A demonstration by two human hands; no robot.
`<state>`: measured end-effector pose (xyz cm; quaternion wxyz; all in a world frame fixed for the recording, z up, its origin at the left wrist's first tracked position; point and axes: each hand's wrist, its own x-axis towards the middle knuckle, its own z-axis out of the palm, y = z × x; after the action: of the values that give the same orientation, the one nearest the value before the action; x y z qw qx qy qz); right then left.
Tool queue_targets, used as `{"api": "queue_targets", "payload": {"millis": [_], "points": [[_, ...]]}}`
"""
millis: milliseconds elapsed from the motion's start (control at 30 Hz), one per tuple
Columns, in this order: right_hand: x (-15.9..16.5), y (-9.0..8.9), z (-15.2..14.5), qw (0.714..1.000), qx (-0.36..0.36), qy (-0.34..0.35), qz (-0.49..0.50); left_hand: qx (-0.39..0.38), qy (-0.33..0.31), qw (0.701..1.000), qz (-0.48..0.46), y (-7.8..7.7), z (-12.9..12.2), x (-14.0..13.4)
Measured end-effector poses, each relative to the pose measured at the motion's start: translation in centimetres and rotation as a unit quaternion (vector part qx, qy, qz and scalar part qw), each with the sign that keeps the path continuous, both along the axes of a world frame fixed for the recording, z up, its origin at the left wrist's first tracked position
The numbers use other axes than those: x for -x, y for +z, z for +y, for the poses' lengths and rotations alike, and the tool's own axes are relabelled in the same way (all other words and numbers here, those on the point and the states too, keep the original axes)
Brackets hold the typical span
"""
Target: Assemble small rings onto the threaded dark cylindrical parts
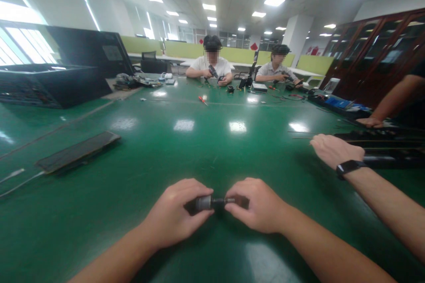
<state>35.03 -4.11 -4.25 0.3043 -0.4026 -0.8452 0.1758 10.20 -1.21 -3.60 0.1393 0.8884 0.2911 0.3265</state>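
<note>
My left hand (pixel 181 210) is closed around a dark cylindrical tool (pixel 203 202) with a grey collar, held level just above or on the green table. A narrow black shaft runs from the collar toward the right. My right hand (pixel 257 205) pinches the thin metal end (pixel 229 200) of that shaft between thumb and fingers. Most of the tool's body is hidden in my left palm, so its exact kind cannot be made out. Something brownish shows inside the curl of my right fingers.
The green table (pixel 159 141) carries a flat dark power strip-like bar (pixel 78 152) with a white cable. A red screwdriver (pixel 202 100) lies farther off. A co-worker's hand (pixel 338 150) with a wristwatch rests near black rails (pixel 392 157). Two people across the table hold power drills.
</note>
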Motion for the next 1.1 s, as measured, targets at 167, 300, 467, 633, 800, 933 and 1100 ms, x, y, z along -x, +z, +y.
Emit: {"api": "queue_targets", "payload": {"millis": [167,300,467,633,800,933,1100], "points": [[-0.05,0.11,-0.03,1.000,0.002,-0.001,-0.001,0.004,-0.003,1.000,-0.004,-0.31,0.19,0.03],[-0.01,0.13,-0.01,1.000,0.004,0.001,0.000,0.002,0.000,1.000,-0.010,-0.55,0.34,0.08],[-0.01,0.11,0.04,1.000,0.003,0.002,-0.002,0.008,-0.001,1.000,-0.003,-0.43,0.26,0.07],[0.01,0.07,0.07,1.000,0.004,0.002,-0.003,0.008,-0.001,1.000,-0.005,-0.34,0.24,0.09],[0.01,-0.07,0.12,1.000,0.003,0.002,-0.001,0.005,-0.001,1.000,-0.007,-0.54,0.28,0.18],[0.01,-0.16,0.14,1.000,0.000,0.003,-0.002,0.001,0.003,1.000,-0.002,-0.32,0.25,0.07],[-0.03,-0.03,0.14,1.000,0.001,0.002,-0.004,-0.003,0.002,1.000,-0.001,0.01,0.17,-0.08]]}}
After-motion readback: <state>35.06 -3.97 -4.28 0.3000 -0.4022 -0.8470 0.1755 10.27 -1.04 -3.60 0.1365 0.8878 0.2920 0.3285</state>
